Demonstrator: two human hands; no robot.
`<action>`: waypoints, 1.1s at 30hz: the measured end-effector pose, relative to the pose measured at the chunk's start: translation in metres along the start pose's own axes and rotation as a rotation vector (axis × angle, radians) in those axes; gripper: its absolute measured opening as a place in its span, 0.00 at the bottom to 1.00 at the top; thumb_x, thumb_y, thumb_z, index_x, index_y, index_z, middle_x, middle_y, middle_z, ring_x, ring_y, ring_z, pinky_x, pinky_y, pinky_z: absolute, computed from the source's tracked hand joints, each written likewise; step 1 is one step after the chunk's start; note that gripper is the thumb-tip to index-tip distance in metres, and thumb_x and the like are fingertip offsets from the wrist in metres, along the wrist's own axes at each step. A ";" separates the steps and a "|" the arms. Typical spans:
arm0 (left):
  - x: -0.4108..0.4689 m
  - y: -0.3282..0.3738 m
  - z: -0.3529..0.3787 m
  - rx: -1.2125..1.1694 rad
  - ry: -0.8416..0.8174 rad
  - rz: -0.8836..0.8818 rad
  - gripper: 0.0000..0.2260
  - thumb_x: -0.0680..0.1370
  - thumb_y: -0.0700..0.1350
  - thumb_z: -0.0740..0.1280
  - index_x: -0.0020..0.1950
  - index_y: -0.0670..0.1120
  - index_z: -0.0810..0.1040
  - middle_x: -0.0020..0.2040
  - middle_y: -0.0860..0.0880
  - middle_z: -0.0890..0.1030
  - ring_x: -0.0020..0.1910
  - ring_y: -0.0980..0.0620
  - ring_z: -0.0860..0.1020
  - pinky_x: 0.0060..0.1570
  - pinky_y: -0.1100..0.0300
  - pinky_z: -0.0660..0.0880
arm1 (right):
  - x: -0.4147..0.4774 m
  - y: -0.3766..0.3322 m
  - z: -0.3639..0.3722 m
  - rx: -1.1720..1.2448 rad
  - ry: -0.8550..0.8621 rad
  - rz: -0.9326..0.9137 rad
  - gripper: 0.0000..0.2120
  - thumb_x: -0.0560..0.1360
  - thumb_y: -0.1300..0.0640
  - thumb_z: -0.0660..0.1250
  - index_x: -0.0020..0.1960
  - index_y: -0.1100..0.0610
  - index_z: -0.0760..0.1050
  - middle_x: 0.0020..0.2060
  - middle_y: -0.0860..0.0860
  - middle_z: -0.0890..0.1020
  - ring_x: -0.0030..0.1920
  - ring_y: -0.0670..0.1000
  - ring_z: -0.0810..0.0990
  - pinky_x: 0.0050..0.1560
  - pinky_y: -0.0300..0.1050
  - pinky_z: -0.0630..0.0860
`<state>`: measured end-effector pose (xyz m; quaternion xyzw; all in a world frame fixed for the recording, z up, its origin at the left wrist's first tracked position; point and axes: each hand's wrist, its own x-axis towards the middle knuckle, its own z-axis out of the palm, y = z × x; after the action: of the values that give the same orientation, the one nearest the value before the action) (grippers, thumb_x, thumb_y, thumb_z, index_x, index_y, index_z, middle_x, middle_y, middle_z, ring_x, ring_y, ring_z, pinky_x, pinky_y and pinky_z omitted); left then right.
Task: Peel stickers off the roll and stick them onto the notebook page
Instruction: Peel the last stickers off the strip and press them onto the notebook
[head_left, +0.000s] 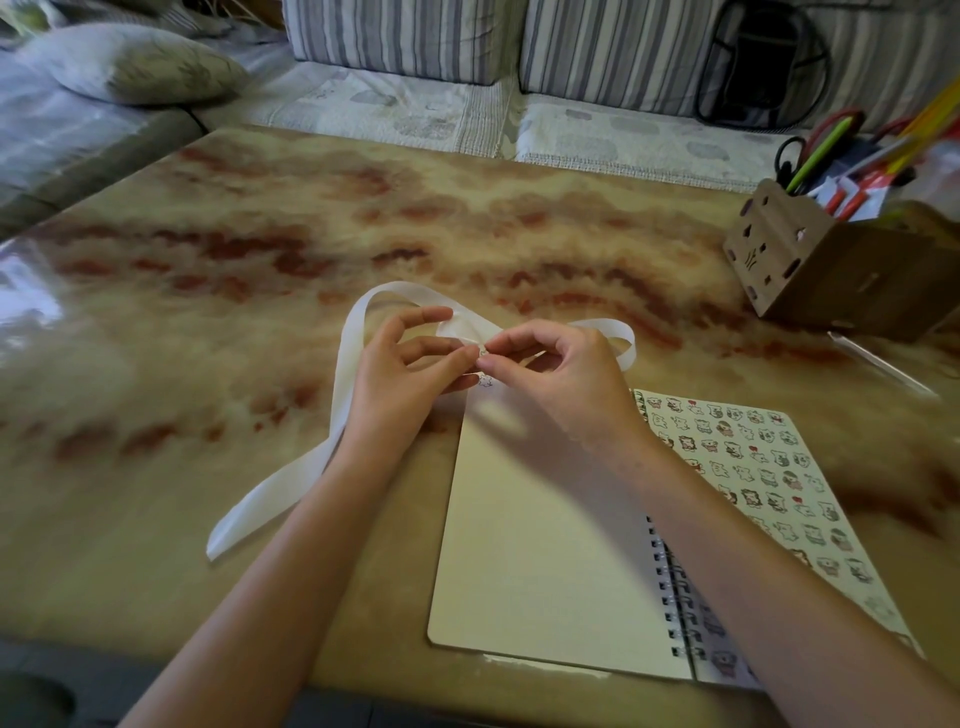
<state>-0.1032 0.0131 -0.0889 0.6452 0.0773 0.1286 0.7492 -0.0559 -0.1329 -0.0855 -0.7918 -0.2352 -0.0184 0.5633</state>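
Note:
A long white sticker strip (343, 374) loops across the table and trails down to the left. My left hand (400, 379) pinches the strip near its middle, just above the notebook's top edge. My right hand (561, 374) meets it, thumb and forefinger closed on a small sticker (483, 353) at the strip. Another small sticker (485, 382) shows just below the fingers. The spiral notebook (545, 545) lies open below my hands, its left page blank and cream. Its right page (769, 467) carries several small cartoon stickers in rows.
The marbled brown table (260, 249) runs to a near edge at the bottom. A wooden pen holder (810, 260) with pens and scissors stands at the right. A clear strip (883, 364) lies below it. Striped cushions (405, 36) and a pillow (135, 62) lie beyond the far edge.

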 end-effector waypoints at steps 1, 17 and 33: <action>0.000 0.000 0.000 0.001 0.002 0.000 0.18 0.73 0.37 0.72 0.61 0.42 0.74 0.43 0.43 0.83 0.40 0.51 0.84 0.43 0.63 0.79 | 0.000 -0.001 0.000 0.001 0.001 0.001 0.04 0.69 0.58 0.76 0.43 0.54 0.82 0.36 0.46 0.84 0.35 0.41 0.80 0.40 0.41 0.77; -0.001 0.002 0.002 0.098 0.021 0.054 0.18 0.72 0.36 0.73 0.60 0.43 0.75 0.44 0.42 0.83 0.38 0.55 0.84 0.42 0.67 0.78 | -0.003 0.005 0.002 -0.153 0.053 -0.033 0.07 0.68 0.51 0.75 0.44 0.53 0.82 0.38 0.45 0.84 0.39 0.45 0.83 0.40 0.48 0.79; -0.003 0.002 0.001 0.100 0.011 0.056 0.18 0.72 0.37 0.73 0.60 0.43 0.75 0.43 0.44 0.82 0.37 0.57 0.83 0.43 0.67 0.78 | -0.003 0.002 0.004 -0.171 0.081 -0.039 0.02 0.71 0.57 0.74 0.42 0.53 0.81 0.36 0.44 0.84 0.36 0.42 0.81 0.39 0.41 0.76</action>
<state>-0.1056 0.0119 -0.0867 0.6831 0.0697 0.1492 0.7115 -0.0588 -0.1311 -0.0899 -0.8310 -0.2255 -0.0814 0.5020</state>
